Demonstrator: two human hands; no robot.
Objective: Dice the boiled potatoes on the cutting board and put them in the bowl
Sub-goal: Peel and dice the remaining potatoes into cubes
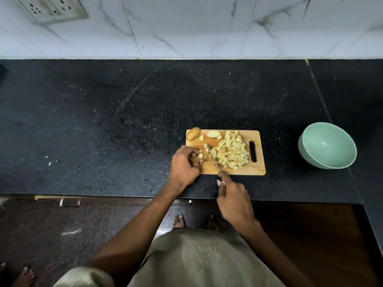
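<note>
The right hand (235, 204) grips a knife (214, 161) whose blade lies across the wooden cutting board (257, 171), while the left hand (184, 165) curls its fingers on a few potato pieces (201, 155) at the board's left edge. Diced potato (233, 151) is heaped toward the board's handle slot, and an uncut potato (193, 133) overhangs the far left corner. The green bowl (327, 145) stands well right of the board, with bare black bench (103, 121) left of and beyond it.

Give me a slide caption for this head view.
Right hand knifing potato cubes on a board; bowl empty.
</note>
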